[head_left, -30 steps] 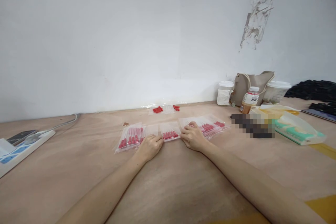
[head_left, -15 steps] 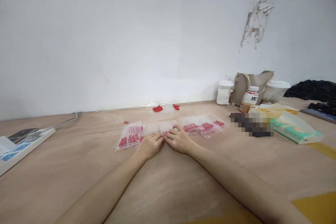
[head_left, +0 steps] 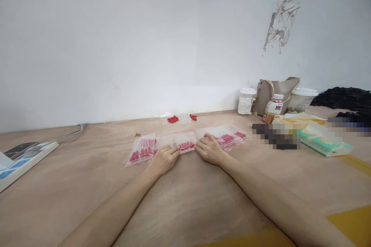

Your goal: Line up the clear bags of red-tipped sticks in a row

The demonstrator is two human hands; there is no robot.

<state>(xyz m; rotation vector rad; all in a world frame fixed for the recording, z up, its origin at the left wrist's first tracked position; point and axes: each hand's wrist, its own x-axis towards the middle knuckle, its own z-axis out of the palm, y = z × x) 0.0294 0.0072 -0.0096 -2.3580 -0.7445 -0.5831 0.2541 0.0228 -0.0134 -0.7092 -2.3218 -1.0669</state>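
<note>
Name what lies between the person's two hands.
Head view: a small clear bag of red pieces lies between left hand and right hand.

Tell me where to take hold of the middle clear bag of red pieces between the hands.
Probably pinch the middle bag at its near edge, coming from the front: it lies flat on the table, red pieces bunched low, with neighbouring bags overlapping both sides.

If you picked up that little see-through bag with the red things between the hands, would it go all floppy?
Probably. The small clear bag looks like thin film, so it would likely sag. Its red pieces lie loose, so they may slide. It seems light, and smooth plastic may feel slippery.
</note>
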